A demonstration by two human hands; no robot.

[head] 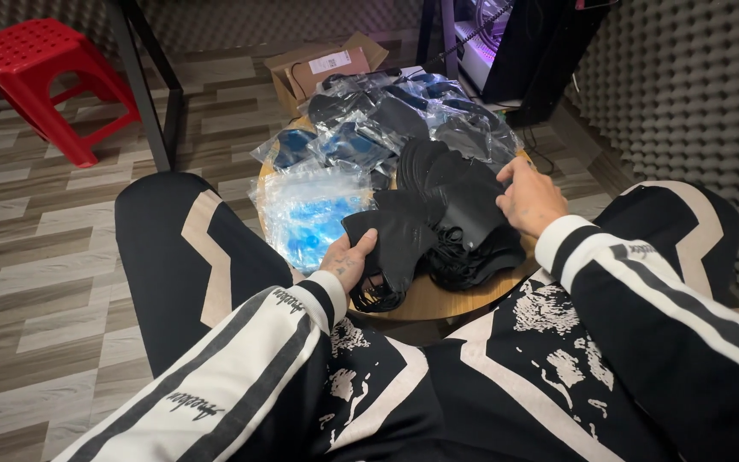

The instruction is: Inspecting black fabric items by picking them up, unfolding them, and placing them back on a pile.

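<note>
Two hands at a small round wooden table (438,301) held between the knees. Left hand (345,259) at the near-left edge, thumb over and fingers under a single black face mask (391,233): pinched, not spread. Mask's long axis runs from the near-left edge up toward the table centre; its ear loops (378,295) hang off the near rim, just beside the left wrist.

Right hand (528,198) at the right edge, palm down, fingers pressed flat on the top of a loose stack of black masks (464,214). Cannot tell whether it grips one or only rests there.

Held mask lies just left of the stack, touching or overlapping its near-left side; exact contact unclear. Stack is between the two hands, nearer the right.

Far half of the table: clear plastic bags with dark masks (404,120), heaped. Left edge: a bag of blue items (310,218), contents unclear.

Floor beyond: open cardboard box (322,68), red plastic stool (40,77) at far left.
</note>
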